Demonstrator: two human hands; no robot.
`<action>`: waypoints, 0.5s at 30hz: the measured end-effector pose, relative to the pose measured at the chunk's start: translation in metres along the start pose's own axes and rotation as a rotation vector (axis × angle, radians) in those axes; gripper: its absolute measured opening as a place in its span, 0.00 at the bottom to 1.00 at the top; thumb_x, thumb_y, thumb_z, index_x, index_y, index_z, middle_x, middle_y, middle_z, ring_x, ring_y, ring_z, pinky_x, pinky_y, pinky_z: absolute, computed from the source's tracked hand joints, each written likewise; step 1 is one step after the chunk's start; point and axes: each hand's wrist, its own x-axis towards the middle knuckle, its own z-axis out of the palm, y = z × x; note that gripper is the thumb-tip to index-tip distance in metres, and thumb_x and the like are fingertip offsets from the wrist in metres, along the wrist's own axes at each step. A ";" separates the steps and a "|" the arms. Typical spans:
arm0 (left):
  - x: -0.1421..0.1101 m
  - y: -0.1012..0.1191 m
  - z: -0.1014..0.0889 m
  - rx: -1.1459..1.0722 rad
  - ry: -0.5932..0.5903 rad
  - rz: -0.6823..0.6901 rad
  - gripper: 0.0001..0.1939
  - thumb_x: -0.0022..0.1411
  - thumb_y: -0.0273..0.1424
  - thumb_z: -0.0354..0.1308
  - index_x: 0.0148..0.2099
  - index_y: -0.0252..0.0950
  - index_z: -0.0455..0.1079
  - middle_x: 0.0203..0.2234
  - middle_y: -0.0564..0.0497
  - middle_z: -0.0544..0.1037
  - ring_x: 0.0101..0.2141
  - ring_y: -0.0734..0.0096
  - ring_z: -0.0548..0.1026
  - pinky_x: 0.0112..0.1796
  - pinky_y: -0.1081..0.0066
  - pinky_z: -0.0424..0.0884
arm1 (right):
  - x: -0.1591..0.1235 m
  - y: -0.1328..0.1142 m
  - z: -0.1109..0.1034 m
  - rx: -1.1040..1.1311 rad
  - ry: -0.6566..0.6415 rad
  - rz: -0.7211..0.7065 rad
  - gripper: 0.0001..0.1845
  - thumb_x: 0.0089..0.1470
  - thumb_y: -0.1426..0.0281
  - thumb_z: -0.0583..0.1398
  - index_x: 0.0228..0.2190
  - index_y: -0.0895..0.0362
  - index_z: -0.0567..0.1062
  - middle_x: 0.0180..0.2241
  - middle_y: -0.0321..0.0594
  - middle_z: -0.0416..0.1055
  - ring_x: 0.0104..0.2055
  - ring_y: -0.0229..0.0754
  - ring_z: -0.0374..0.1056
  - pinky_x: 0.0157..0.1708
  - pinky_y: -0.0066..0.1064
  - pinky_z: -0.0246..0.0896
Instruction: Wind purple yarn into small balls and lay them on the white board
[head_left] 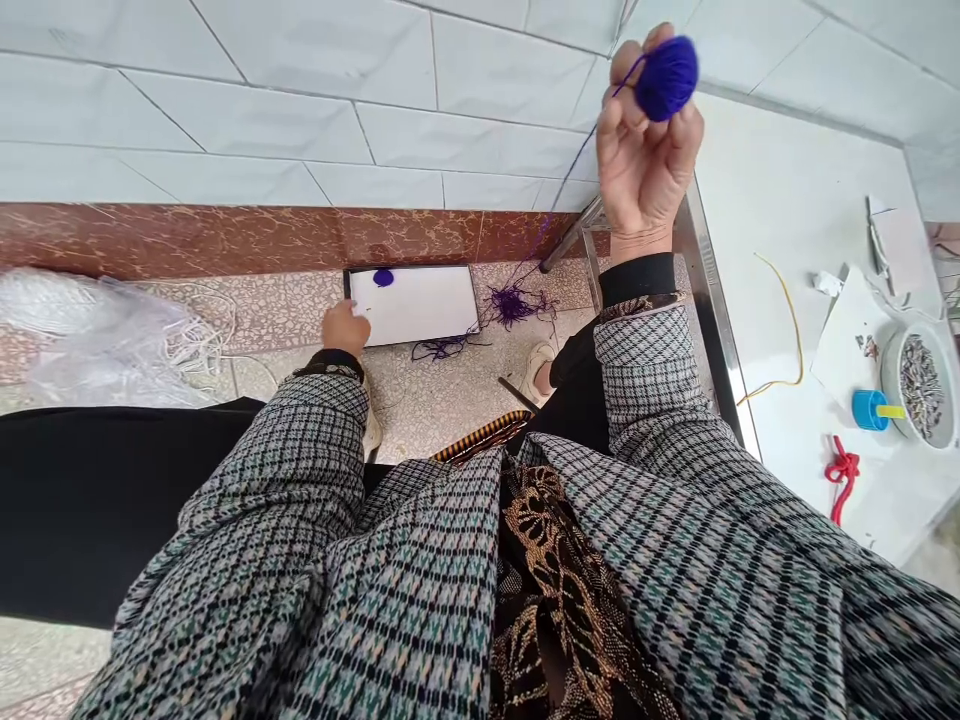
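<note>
High at the upper right, my right hand is closed around a ball of purple yarn. From the ball a single strand runs down to a loose purple tangle on the floor. Low on the left, my left hand grips the left edge of a white rectangular board with a dark rim. A small round purple piece rests near the board's top left. More loose purple yarn lies along its lower edge.
A white table on the right holds a yellow cord, a red knotted cord, a blue cup-shaped object and a bowl of small pieces. White cord in a plastic bag lies left. A tiled wall stands ahead.
</note>
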 end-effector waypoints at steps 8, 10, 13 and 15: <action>-0.060 0.197 -0.045 -0.452 -0.077 0.766 0.29 0.79 0.16 0.55 0.77 0.30 0.74 0.66 0.46 0.87 0.72 0.55 0.81 0.76 0.53 0.74 | -0.019 0.007 0.026 -0.460 0.094 0.239 0.17 0.53 0.55 0.73 0.44 0.41 0.82 0.43 0.36 0.80 0.37 0.45 0.75 0.43 0.34 0.91; -0.085 0.233 -0.058 -0.441 -0.171 0.849 0.28 0.80 0.22 0.60 0.77 0.39 0.76 0.63 0.52 0.88 0.72 0.49 0.82 0.71 0.53 0.78 | -0.022 0.008 0.041 -0.578 0.203 0.342 0.21 0.52 0.53 0.71 0.48 0.39 0.83 0.42 0.38 0.80 0.38 0.50 0.78 0.35 0.38 0.90; -0.106 0.255 -0.069 -0.380 -0.220 0.785 0.19 0.82 0.29 0.62 0.69 0.41 0.82 0.50 0.53 0.88 0.63 0.44 0.88 0.62 0.55 0.83 | -0.025 0.000 0.069 -0.611 0.317 0.547 0.32 0.54 0.50 0.72 0.60 0.36 0.84 0.38 0.40 0.79 0.36 0.55 0.81 0.22 0.40 0.82; -0.108 0.250 -0.072 -0.381 -0.226 0.746 0.14 0.84 0.31 0.60 0.62 0.35 0.84 0.42 0.51 0.85 0.57 0.48 0.90 0.60 0.56 0.82 | -0.027 -0.012 0.086 -0.523 0.314 0.617 0.38 0.54 0.46 0.73 0.66 0.34 0.82 0.36 0.39 0.79 0.34 0.57 0.82 0.20 0.41 0.79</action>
